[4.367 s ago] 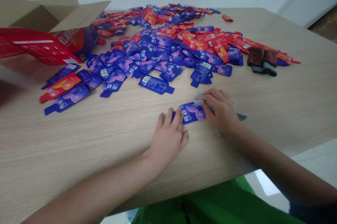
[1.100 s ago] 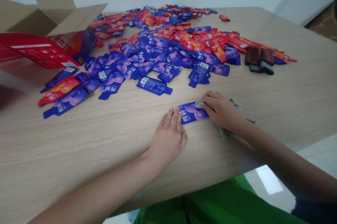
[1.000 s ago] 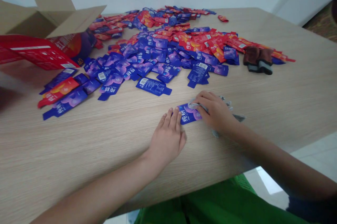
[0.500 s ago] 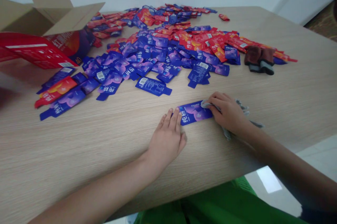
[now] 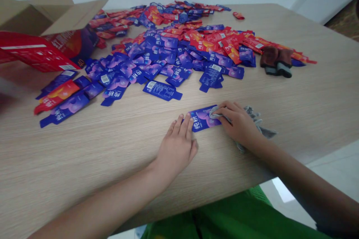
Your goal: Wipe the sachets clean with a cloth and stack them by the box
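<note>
A blue sachet (image 5: pixel 201 118) with purple fruit print lies flat on the table in front of me. Its left end is pinned under the fingertips of my left hand (image 5: pixel 176 142), whose fingers are stretched out flat. My right hand (image 5: pixel 239 123) grips a bunched grey cloth (image 5: pixel 254 116) and presses it on the sachet's right half. Part of the cloth sticks out behind and below that hand. The right end of the sachet is hidden by the hand and cloth.
Beyond my hands spreads a heap of blue sachets (image 5: pixel 153 67) and red sachets (image 5: pixel 214 40). An open carton (image 5: pixel 63 50) stands at the back left. A brown and grey fabric item (image 5: pixel 276 61) lies to the right of the heap. The table's front edge is close to my body.
My right hand has slid the cloth slightly left along the sachet. My left hand stays on the sachet's left end. The whole view has shifted a little.
</note>
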Tool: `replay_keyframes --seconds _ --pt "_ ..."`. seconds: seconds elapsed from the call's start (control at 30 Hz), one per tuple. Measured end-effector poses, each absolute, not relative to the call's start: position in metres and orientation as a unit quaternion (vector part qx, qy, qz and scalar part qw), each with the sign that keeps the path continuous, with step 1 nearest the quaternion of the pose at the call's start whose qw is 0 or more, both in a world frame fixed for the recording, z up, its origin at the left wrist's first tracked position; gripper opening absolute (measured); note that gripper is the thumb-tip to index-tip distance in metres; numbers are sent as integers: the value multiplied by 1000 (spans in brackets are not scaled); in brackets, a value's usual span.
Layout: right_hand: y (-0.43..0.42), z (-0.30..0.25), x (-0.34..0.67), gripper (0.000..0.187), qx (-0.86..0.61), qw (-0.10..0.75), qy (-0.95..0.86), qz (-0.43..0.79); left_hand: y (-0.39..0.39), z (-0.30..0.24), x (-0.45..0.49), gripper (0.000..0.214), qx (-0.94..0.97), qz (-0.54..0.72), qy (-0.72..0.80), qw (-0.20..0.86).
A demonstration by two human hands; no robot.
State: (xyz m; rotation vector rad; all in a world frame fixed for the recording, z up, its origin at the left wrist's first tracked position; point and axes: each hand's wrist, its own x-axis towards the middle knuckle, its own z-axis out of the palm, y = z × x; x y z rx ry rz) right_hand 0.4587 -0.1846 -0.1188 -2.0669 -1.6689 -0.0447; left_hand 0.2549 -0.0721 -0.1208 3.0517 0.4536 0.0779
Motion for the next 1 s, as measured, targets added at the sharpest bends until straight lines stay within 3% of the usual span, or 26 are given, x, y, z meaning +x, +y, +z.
replay_keyframes --seconds 0.4,0.7,0.9,1.0 --pt "-176 -112 419 22 -721 193 -665 -26 -73 -120 255 57 988 30 146 29" --pt "-203 -116 462 18 -770 239 -591 11 -73 -120 255 57 988 21 149 32" --pt "-177 -97 445 18 -740 287 -606 -51 -72 -119 255 55 990 34 135 16" --pt "-156 -102 423 23 -724 237 -645 -63 -71 -119 256 54 990 36 135 11"
